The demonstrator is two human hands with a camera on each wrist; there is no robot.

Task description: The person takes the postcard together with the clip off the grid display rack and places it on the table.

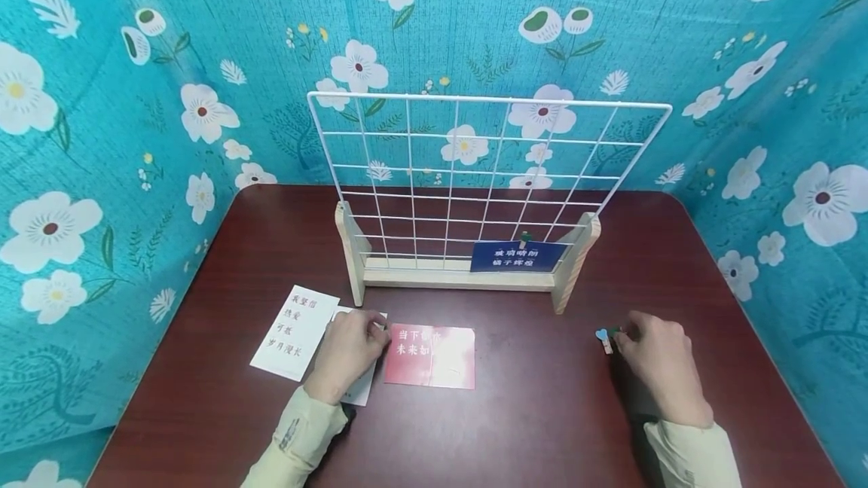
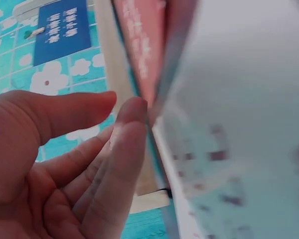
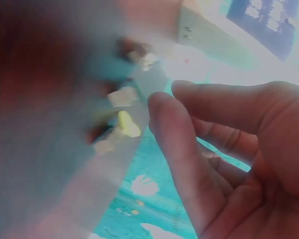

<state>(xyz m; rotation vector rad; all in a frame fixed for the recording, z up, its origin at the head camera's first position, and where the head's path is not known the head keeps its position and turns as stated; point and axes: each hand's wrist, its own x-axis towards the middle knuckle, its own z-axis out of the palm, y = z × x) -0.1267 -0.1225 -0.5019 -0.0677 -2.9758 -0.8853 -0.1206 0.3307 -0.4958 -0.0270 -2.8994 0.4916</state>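
Observation:
My left hand (image 1: 349,352) is over a white card (image 1: 362,388), covering much of it, its fingertips beside the left edge of a pink card (image 1: 434,360). In the left wrist view its thumb and index finger are apart with nothing between them. At the right, my right hand (image 1: 661,367) has its fingertips beside small clips, one with a light-blue heart (image 1: 602,335) and a green one (image 1: 615,331) partly hidden. In the right wrist view, the blurred clips (image 3: 128,124) lie beyond the fingertips, and no held thing shows.
A white wire grid (image 1: 488,99) stands in a wooden base (image 1: 454,282) on the dark red table (image 1: 515,428). A green clip (image 1: 525,238) holds a blue card (image 1: 505,258) at its lower right. Another white card (image 1: 288,349) with writing lies at left. Floral cloth (image 1: 434,36) surrounds the table.

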